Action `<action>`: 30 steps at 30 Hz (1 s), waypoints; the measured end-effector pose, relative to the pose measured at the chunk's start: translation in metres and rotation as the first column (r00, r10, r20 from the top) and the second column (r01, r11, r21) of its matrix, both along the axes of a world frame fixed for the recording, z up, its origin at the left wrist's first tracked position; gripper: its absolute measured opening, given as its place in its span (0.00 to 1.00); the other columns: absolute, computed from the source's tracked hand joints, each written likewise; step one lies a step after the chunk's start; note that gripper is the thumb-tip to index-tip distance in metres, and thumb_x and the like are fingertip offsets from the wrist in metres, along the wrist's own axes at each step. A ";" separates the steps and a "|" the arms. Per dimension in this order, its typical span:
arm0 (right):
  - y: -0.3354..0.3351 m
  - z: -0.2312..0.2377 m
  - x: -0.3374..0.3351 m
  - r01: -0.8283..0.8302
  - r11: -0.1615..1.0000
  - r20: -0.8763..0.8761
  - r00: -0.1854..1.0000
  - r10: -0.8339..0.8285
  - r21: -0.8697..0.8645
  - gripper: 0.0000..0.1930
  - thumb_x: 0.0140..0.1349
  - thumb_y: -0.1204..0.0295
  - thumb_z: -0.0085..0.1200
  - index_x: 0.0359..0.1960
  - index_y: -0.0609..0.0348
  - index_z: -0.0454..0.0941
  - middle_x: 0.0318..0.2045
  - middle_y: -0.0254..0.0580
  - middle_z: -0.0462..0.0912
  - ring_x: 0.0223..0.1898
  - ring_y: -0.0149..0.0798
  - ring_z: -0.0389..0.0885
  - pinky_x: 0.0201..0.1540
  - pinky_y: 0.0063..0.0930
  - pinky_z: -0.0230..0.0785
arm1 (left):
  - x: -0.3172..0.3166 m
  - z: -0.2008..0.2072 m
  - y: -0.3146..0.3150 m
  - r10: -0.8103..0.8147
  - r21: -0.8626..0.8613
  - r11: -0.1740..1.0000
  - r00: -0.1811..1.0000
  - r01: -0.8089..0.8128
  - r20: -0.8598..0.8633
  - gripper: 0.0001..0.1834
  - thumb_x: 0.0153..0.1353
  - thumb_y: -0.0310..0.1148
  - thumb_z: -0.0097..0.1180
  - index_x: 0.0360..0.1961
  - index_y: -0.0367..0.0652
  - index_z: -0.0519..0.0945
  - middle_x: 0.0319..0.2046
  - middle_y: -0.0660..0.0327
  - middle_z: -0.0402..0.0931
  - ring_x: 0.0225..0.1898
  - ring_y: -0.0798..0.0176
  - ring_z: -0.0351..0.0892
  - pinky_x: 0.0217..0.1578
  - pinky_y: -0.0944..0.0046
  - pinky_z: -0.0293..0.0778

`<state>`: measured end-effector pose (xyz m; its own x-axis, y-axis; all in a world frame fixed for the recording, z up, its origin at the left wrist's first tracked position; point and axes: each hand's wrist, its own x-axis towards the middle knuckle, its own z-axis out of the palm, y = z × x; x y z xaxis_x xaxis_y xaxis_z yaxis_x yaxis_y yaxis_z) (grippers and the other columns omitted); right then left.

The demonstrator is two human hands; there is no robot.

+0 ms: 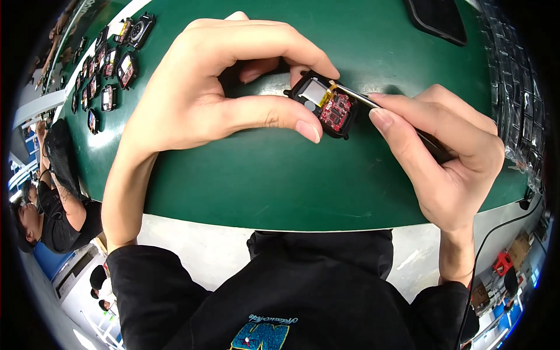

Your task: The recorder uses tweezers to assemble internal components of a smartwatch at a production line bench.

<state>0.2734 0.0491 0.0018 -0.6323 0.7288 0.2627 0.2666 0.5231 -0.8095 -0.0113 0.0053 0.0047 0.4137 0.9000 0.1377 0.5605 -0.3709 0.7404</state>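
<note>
Between the thumb and fingers of my left hand [216, 87] is a small black watch case [348, 123], tilted, its inside facing up. In it show a red circuit board [337, 114], a silver battery [314, 91] and a strip of yellow tape [326, 96]. My right hand [443, 140] pinches a pair of slim metal tweezers [357, 95]. Their tip meets the case near the upper end of the yellow tape; whether it grips anything there is too small to tell.
Several similar open watch cases [108, 98] lie in a group at the far left of the green table [262, 192]. A black flat device [437, 20] rests at the far right edge. Clear plastic trays [519, 87] line the right side. Other people [70, 216] sit at the left.
</note>
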 end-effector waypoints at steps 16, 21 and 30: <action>0.000 0.000 0.000 0.008 0.996 0.034 0.999 -0.005 -0.084 0.09 0.62 0.85 0.71 0.43 0.65 0.95 0.22 0.29 0.77 0.21 0.20 0.66 0.25 0.21 0.50 | -0.001 0.003 0.004 -0.098 0.031 0.994 0.992 0.101 -0.083 0.36 0.46 0.50 0.84 0.52 0.38 0.92 0.43 0.61 0.92 0.41 0.64 0.84 0.43 0.64 0.68; 0.001 -0.001 0.000 -0.003 0.998 0.021 1.000 0.005 -0.066 0.09 0.61 0.85 0.71 0.43 0.65 0.94 0.21 0.30 0.77 0.21 0.20 0.66 0.24 0.22 0.50 | 0.002 0.004 0.002 -0.048 -0.006 0.999 0.998 0.047 -0.052 0.34 0.47 0.49 0.84 0.51 0.37 0.91 0.42 0.60 0.91 0.39 0.63 0.84 0.43 0.64 0.68; -0.001 -0.002 0.001 -0.005 0.997 0.015 1.000 0.007 -0.076 0.10 0.60 0.86 0.71 0.43 0.66 0.94 0.22 0.31 0.79 0.21 0.21 0.69 0.25 0.20 0.52 | 0.003 0.001 0.005 -0.141 0.088 0.986 0.989 0.145 -0.051 0.32 0.48 0.47 0.85 0.49 0.37 0.90 0.41 0.60 0.91 0.36 0.63 0.83 0.41 0.63 0.67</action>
